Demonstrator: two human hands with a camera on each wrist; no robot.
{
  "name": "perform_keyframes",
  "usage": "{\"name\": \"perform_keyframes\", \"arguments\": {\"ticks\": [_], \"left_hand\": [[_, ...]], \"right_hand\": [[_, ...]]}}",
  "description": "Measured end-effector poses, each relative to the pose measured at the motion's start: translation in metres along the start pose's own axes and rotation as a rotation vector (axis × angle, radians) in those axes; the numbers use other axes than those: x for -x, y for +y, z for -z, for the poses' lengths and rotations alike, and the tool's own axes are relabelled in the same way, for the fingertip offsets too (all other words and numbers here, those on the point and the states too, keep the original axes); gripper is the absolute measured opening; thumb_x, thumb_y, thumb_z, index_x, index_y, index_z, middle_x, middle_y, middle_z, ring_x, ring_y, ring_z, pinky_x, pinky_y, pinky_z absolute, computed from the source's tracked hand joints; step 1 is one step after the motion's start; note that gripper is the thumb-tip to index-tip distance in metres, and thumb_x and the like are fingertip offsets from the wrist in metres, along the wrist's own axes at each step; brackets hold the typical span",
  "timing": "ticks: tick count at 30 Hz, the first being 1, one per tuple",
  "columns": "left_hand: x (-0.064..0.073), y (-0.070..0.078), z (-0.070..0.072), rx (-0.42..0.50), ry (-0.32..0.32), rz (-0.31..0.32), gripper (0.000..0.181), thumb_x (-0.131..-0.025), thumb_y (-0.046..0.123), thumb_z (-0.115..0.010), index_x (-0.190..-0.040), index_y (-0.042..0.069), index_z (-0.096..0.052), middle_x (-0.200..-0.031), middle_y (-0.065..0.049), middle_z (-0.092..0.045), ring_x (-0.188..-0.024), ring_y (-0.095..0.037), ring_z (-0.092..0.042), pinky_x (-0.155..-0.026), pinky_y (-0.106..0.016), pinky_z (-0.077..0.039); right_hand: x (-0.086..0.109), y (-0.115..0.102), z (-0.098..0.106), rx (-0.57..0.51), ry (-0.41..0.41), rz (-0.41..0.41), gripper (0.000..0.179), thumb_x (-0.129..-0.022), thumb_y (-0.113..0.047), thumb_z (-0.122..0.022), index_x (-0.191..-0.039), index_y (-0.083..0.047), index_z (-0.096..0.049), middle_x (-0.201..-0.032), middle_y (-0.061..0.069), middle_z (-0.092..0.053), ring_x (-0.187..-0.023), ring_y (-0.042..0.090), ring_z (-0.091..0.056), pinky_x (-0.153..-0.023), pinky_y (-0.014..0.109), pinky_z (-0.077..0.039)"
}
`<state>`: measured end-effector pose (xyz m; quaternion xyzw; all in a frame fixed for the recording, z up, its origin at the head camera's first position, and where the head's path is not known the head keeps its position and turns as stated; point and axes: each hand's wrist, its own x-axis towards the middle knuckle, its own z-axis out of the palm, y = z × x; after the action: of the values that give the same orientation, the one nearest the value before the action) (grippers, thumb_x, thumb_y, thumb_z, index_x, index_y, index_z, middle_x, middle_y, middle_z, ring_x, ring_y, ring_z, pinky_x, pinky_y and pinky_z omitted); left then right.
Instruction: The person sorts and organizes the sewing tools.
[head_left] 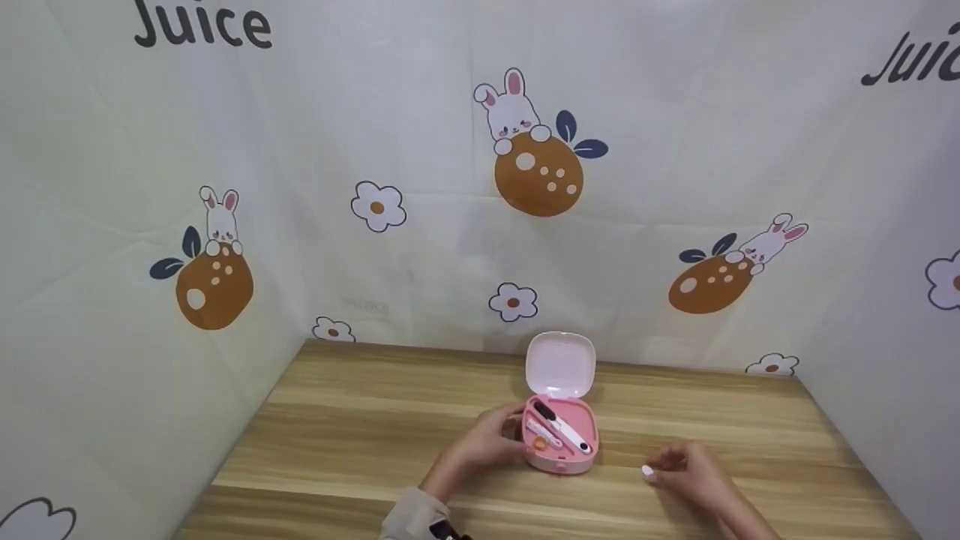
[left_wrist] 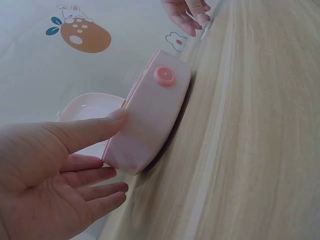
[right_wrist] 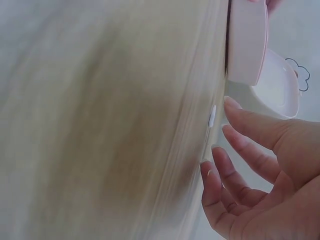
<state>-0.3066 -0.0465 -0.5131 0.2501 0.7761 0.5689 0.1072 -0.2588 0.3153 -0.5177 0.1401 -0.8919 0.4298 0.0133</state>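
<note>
A small pink box (head_left: pixel 560 463) stands on the table, its pale lid (head_left: pixel 560 364) raised at the back. Inside lie a slender white tool with a dark end (head_left: pixel 570 433), a smaller white piece (head_left: pixel 541 433) and a small orange item (head_left: pixel 540 444). My left hand (head_left: pixel 491 439) holds the box's left side between thumb and forefinger, the other fingers extended loosely. To the right of the box, my right hand (head_left: pixel 690 472) hovers with relaxed fingers beside a tiny white object (right_wrist: pixel 212 116) on the table. A narrow gap separates thumb and object in the right wrist view.
The wood-grain table (head_left: pixel 375 390) meets a pale printed cloth (head_left: pixel 435 262) at the back and both sides. The raised lid stands close to the back cloth.
</note>
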Motion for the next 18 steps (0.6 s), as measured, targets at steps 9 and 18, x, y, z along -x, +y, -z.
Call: {"name": "perform_keyframes", "arguments": {"ticks": [9,18], "left_hand": [[0.000,0.000,0.000,-0.009,0.007,0.022,0.074,-0.085,-0.004,-0.078,-0.153,-0.001,-0.050,-0.151,-0.024,-0.057,-0.142,-0.044,-0.053,-0.120,-0.057,-0.042],[-0.001,-0.001,0.000,0.018,-0.002,-0.005,0.073,-0.084,-0.008,-0.076,-0.152,-0.006,-0.049,-0.151,-0.027,-0.056,-0.141,-0.046,-0.052,-0.118,-0.058,-0.044]], "right_hand": [[-0.004,0.003,0.004,0.088,-0.046,-0.012,0.017,-0.087,-0.008,-0.084,-0.095,0.006,-0.077,-0.091,0.014,-0.079,-0.086,0.021,-0.074,-0.075,0.026,-0.059],[-0.010,0.005,0.005,0.198,-0.088,0.025,0.010,-0.088,-0.011,-0.083,-0.093,-0.003,-0.079,-0.090,0.006,-0.079,-0.085,0.016,-0.072,-0.075,0.026,-0.058]]}}
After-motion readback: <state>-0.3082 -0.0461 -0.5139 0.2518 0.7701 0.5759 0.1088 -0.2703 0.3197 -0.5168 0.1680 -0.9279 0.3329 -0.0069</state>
